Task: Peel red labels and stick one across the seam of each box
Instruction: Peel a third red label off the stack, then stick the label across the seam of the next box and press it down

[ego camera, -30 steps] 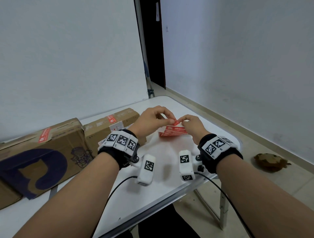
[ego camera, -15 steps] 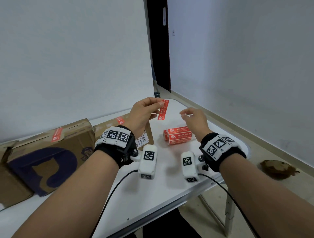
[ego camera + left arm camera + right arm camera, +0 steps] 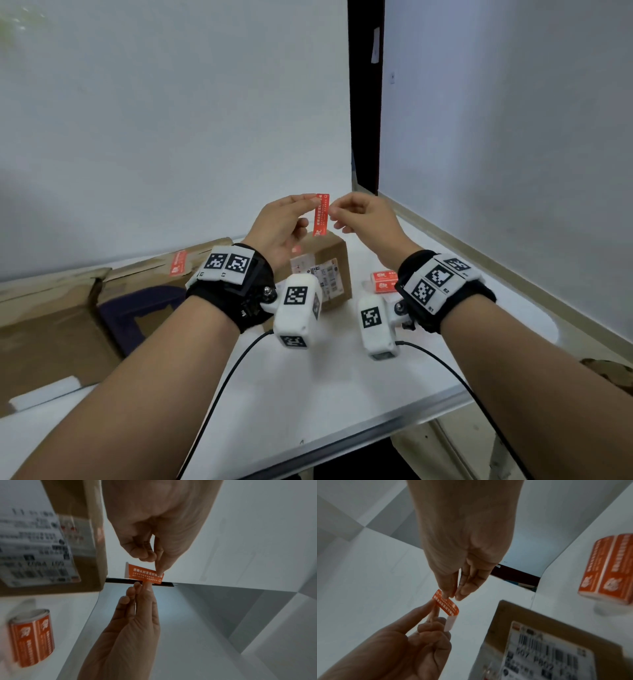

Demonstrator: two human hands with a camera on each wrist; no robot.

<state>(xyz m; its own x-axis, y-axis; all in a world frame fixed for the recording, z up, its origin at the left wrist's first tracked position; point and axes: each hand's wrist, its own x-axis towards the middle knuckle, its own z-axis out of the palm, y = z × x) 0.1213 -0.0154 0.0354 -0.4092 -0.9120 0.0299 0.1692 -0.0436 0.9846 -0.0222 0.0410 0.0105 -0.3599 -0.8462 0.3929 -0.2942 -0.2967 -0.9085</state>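
Left hand [image 3: 279,226] and right hand [image 3: 363,217] both pinch one red label [image 3: 321,214] above the small box [image 3: 325,270].

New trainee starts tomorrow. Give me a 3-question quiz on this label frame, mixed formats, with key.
1. True or false: only the left hand touches the red label.
2. Where is the label roll? A) held in the right hand B) lying on the white table C) on top of the small box
3. Fill in: the large box to the left already carries a red ____ on its top.

Key: 1 false, both hands pinch it. 2 B. 3 label.
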